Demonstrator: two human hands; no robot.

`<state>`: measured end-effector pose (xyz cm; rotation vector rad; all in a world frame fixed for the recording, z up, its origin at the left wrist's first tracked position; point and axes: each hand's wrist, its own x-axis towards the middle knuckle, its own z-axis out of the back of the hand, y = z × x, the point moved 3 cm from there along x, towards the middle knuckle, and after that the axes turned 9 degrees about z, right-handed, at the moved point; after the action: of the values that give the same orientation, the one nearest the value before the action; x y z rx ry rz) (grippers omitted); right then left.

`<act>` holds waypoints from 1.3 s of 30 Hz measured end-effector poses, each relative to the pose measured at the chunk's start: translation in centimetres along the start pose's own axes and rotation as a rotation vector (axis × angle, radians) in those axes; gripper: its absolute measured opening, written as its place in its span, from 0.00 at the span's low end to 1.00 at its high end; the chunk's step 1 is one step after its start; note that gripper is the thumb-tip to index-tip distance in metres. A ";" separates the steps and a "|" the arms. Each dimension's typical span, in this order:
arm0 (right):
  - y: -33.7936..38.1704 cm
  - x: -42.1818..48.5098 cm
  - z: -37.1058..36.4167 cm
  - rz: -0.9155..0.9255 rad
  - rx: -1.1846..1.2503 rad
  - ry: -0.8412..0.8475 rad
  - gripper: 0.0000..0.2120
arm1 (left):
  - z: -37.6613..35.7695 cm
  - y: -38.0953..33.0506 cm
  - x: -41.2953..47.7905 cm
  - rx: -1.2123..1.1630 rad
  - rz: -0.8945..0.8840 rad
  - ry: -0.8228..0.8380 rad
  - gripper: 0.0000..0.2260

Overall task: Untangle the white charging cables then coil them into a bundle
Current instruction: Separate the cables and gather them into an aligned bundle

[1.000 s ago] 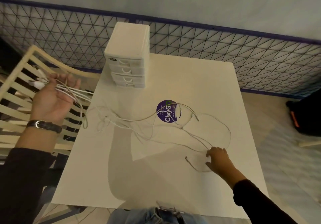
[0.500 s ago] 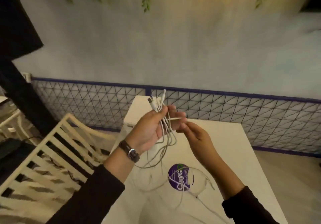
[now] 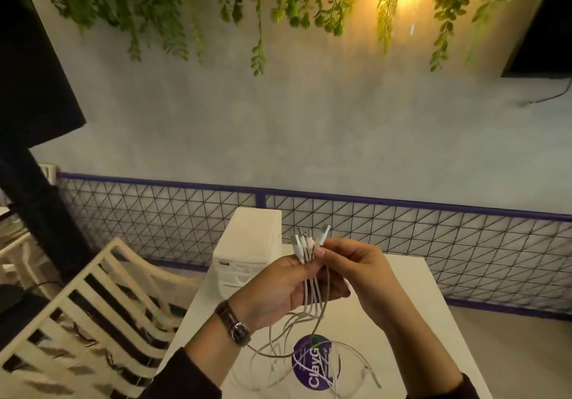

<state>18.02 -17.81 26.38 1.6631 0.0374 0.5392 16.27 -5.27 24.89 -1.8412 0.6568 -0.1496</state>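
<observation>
The left hand [image 3: 278,287] has its fingers [image 3: 335,294] curled round the thin white charging cables [image 3: 310,293] just below their plug ends, held upright above the white square counter [image 3: 418,321]. The right hand [image 3: 356,271] pinches 1 plug at the top. This looks like aligning the ends; next, the slack looping over the round purple sticker [image 3: 315,364] needs drawing free before coiling. A white plastic drawer unit [image 3: 250,237], cream slatted chair [image 3: 102,299], wire mesh fence [image 3: 433,237] and hanging green foliage [image 3: 154,11] stand around.
</observation>
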 end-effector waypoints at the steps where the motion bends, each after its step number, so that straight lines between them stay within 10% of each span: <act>1: -0.2 0.0 0.2 -0.009 0.024 -0.007 0.11 | -0.1 0.1 -0.1 -0.016 0.010 0.020 0.13; 10: -2.1 0.1 0.9 -0.057 0.238 -0.194 0.40 | -0.4 1.1 0.2 -0.144 0.037 0.086 0.05; 39: 1.3 1.7 0.0 0.064 -0.065 0.350 0.15 | -0.7 0.0 -1.1 0.034 0.075 0.142 0.10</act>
<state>19.12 -17.50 28.14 1.4939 0.2211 0.8665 15.10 -5.32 25.39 -1.7820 0.8161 -0.2421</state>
